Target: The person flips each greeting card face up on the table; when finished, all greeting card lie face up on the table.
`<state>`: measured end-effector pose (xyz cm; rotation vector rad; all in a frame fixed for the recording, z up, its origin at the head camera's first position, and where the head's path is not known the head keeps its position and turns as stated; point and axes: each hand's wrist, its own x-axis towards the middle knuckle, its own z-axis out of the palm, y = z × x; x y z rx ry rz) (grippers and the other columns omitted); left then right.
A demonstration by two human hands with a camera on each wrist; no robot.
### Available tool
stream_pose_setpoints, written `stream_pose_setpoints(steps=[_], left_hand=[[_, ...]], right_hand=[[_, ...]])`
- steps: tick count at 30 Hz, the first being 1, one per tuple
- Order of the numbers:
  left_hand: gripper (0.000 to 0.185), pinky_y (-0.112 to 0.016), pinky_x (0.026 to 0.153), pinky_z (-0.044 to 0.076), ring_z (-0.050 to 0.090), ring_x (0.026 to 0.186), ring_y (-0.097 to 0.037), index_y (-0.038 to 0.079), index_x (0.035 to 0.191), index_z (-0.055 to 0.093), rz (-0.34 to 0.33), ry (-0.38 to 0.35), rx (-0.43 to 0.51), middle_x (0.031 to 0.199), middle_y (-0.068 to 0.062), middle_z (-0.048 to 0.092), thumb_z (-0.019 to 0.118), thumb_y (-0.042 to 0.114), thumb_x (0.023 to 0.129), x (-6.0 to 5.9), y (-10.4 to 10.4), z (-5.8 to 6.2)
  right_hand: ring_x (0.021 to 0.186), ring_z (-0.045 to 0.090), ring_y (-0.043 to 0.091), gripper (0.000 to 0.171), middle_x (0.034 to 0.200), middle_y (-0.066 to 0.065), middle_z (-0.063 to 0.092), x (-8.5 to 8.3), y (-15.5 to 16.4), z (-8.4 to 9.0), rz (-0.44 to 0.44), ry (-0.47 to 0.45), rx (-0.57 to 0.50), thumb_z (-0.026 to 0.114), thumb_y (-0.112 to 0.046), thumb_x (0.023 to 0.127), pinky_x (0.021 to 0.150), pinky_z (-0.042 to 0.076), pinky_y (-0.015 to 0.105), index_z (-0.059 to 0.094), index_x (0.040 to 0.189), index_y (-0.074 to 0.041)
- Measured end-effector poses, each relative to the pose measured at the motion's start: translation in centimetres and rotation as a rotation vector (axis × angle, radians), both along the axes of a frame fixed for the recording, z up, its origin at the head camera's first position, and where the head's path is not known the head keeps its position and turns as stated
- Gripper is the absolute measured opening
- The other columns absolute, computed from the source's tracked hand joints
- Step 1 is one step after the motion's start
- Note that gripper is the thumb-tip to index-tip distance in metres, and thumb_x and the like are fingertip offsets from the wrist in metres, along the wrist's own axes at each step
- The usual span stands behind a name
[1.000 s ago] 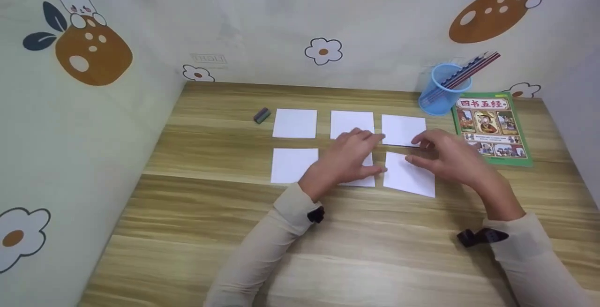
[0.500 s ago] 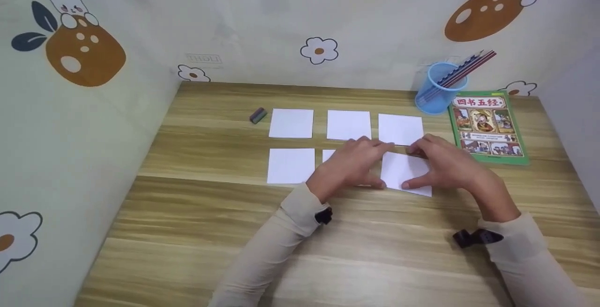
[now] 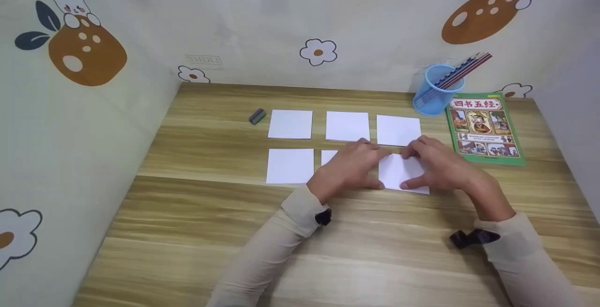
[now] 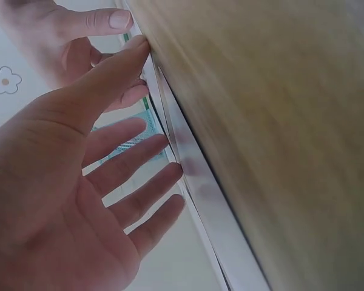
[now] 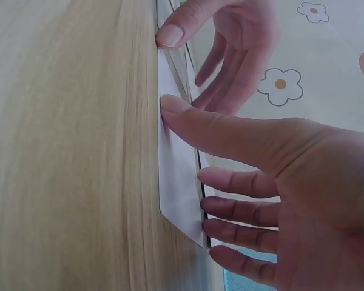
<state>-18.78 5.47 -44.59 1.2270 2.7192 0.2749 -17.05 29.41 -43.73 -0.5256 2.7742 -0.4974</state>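
Note:
A white square of paper (image 3: 397,172) lies flat at the front right of two rows of similar squares. My left hand (image 3: 352,165) is at its left side, with the thumb by the near left corner. Over its right part is my right hand (image 3: 443,164); the thumb presses near the front edge and the fingers touch down by the far edge. Both wrist views show fairly straight, spread fingers on the left hand (image 4: 67,188) and the right hand (image 5: 303,182). The front middle paper square (image 3: 329,157) is mostly hidden beneath my left hand.
Behind are the back left square (image 3: 290,124), back middle square (image 3: 348,126) and back right square (image 3: 398,130). The front left square (image 3: 290,166) lies beside my left hand. An eraser-like block (image 3: 257,116), blue pencil cup (image 3: 431,98) and green-bordered book (image 3: 487,131) stand around them.
My left thumb has come down to the front right square's near corner, and my right thumb to its front edge. That square has turned slightly and sits straighter in its row.

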Motion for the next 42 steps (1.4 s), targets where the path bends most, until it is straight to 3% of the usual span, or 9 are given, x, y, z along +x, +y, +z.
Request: stream_pose_setpoints(steps=[5,10,16,24,31,34,38,42], left_hand=[[0.074,-0.035,0.111,0.04,0.055,0.125,-0.017,0.019,0.144,0.053,-0.007,-0.024,0.036,0.141,0.001,0.061,0.079,0.051,0.082,0.0,0.2,-0.1],[0.076,-0.035,0.12,0.032,0.048,0.138,-0.019,0.019,0.147,0.05,0.002,-0.042,0.02,0.15,0.0,0.054,0.077,0.052,0.084,0.0,0.2,-0.3],[0.074,-0.031,0.116,0.037,0.053,0.132,-0.017,0.017,0.146,0.051,-0.035,-0.02,0.035,0.146,0.001,0.057,0.076,0.051,0.085,-0.1,0.3,-0.4],[0.082,-0.031,0.11,0.042,0.05,0.123,-0.019,0.024,0.148,0.049,0.001,-0.027,0.083,0.138,-0.003,0.053,0.083,0.05,0.078,0.2,0.2,-0.1],[0.077,-0.026,0.1,0.046,0.048,0.116,-0.015,0.026,0.145,0.052,-0.024,-0.028,0.163,0.132,-0.001,0.048,0.086,0.04,0.078,0.0,0.3,0.1],[0.066,-0.026,0.099,0.047,0.051,0.113,-0.014,0.025,0.147,0.049,-0.025,-0.009,0.217,0.129,0.001,0.053,0.075,0.04,0.089,-0.3,0.1,0.2],[0.044,-0.029,0.108,0.045,0.058,0.123,-0.013,0.02,0.145,0.049,0.007,0.037,0.325,0.134,0.002,0.061,0.047,0.038,0.106,-0.7,0.0,0.7],[0.04,-0.029,0.115,0.041,0.054,0.133,-0.011,0.018,0.144,0.05,0.026,-0.006,0.41,0.139,0.003,0.061,0.033,0.032,0.11,-0.9,-0.2,1.3]], right_hand=[[0.109,0.051,0.024,0.084,0.121,0.007,0.059,-0.1,0.2,-0.2,0.005,-0.012,-0.012,0.088,-0.056,0.067,0.096,0.042,0.043,0.056,0.13,-0.011],[0.115,0.049,0.026,0.089,0.128,0.009,0.059,-0.2,0.2,-0.2,0.005,-0.024,-0.022,0.088,-0.057,0.067,0.101,0.04,0.046,0.053,0.134,-0.009],[0.118,0.046,0.027,0.09,0.129,0.01,0.057,-0.1,0.4,-0.2,-0.002,-0.024,-0.023,0.088,-0.057,0.067,0.102,0.038,0.047,0.054,0.134,-0.008],[0.102,0.045,0.022,0.069,0.11,0.006,0.058,-0.3,0.2,-0.3,-0.003,0.038,-0.04,0.09,-0.049,0.069,0.088,0.035,0.037,0.065,0.12,-0.01],[0.072,0.051,0.016,0.041,0.078,-0.001,0.06,-0.7,0.2,-0.2,-0.039,0.032,-0.073,0.082,-0.039,0.083,0.063,0.042,0.029,0.068,0.116,-0.02],[0.07,0.056,0.014,0.028,0.076,-0.005,0.064,-0.9,0.3,-0.1,-0.028,0.059,-0.114,0.078,-0.034,0.088,0.062,0.046,0.026,0.07,0.11,-0.02],[0.073,0.064,0.013,0.016,0.081,-0.008,0.072,-1.0,0.3,0.2,-0.018,0.078,-0.246,0.074,-0.033,0.092,0.066,0.053,0.025,0.071,0.104,-0.023],[0.076,0.068,0.013,0.017,0.081,-0.009,0.073,-0.8,0.5,0.7,-0.034,0.06,-0.374,0.063,-0.041,0.098,0.069,0.055,0.024,0.072,0.101,-0.026]])
